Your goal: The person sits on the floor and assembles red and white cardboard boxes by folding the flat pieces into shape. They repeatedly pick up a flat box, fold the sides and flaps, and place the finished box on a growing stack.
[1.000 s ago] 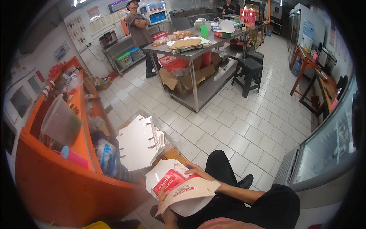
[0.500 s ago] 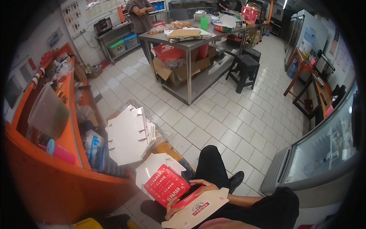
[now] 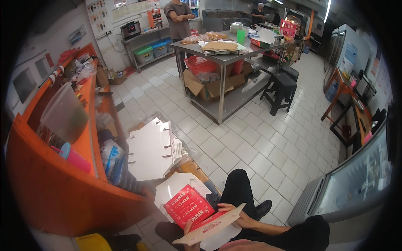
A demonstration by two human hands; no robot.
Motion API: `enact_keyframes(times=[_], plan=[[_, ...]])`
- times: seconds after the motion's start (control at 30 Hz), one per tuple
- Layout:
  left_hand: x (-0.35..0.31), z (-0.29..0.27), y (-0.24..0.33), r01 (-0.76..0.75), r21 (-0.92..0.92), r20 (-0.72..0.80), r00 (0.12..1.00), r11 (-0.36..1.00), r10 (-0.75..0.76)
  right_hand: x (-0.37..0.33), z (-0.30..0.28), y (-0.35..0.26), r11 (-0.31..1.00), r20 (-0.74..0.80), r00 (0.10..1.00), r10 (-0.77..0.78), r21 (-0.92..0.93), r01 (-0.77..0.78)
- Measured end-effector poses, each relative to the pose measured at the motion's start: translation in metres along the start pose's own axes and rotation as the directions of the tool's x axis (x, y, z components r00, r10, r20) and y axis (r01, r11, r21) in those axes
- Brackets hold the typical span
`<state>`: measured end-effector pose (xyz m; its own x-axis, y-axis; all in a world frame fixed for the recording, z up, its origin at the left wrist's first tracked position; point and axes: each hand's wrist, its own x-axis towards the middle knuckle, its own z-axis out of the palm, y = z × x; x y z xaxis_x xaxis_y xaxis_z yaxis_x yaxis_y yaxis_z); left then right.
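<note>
A red and cream cardboard food box (image 3: pixel 189 206), partly folded, lies across my lap. Its printed red panel faces up, and white flaps stick out at the far end. My left hand (image 3: pixel 188 234) grips the near left side, fingertips on the red card and the rest partly behind the cream flap. On the right, my right hand (image 3: pixel 234 214) holds the box where this flap meets the red part, fingers curled over the edge. The cream flap stands tilted up, its printed face foreshortened. Just beyond, a stack of flat white box blanks (image 3: pixel 150 150) rests beside the orange counter.
An orange counter (image 3: pixel 54 196) curves along my left, bearing a clear plastic tub (image 3: pixel 65 113) and a pink tumbler (image 3: pixel 77 161). Ahead stand a steel table (image 3: pixel 226 56) and black stools (image 3: pixel 278 92). A glass-fronted fridge (image 3: pixel 351 188) is at right. A person (image 3: pixel 179 19) stands behind the table.
The cream flap has swung from lying nearly flat to a steep tilt, and a white inner flap now shows beneath it. Both hands stay on the box. The whole view has shifted slightly.
</note>
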<state>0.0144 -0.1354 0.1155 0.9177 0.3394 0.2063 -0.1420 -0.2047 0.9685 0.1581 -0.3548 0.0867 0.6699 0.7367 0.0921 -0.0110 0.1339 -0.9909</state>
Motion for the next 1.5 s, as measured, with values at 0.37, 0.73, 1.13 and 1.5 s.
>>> enact_keyframes(times=[0.37, 0.73, 1.13, 1.5], plan=[[-0.022, 0.008, 0.036, -0.063, 0.156, 0.126, 0.991, 0.986, 0.043, 0.013, 0.001, 0.011, 0.922, -0.430, 0.819, 0.380, 0.248, -0.297], [0.128, -0.075, 0.057, -0.349, 0.173, -0.207, 0.901, 0.921, 0.381, 0.220, 0.006, -0.103, 0.991, -0.348, 0.937, 0.034, 0.133, 0.013], [0.144, -0.113, -0.032, 0.049, -0.124, -0.532, 0.839, 0.991, -0.108, 0.288, 0.012, -0.033, 0.985, 0.331, 0.936, 0.121, -0.153, -0.073], [0.095, -0.110, -0.137, 0.589, -0.085, -0.366, 0.732, 0.804, -0.575, 0.247, 0.012, 0.075, 0.877, 0.232, 0.853, 0.468, -0.244, -0.415]])
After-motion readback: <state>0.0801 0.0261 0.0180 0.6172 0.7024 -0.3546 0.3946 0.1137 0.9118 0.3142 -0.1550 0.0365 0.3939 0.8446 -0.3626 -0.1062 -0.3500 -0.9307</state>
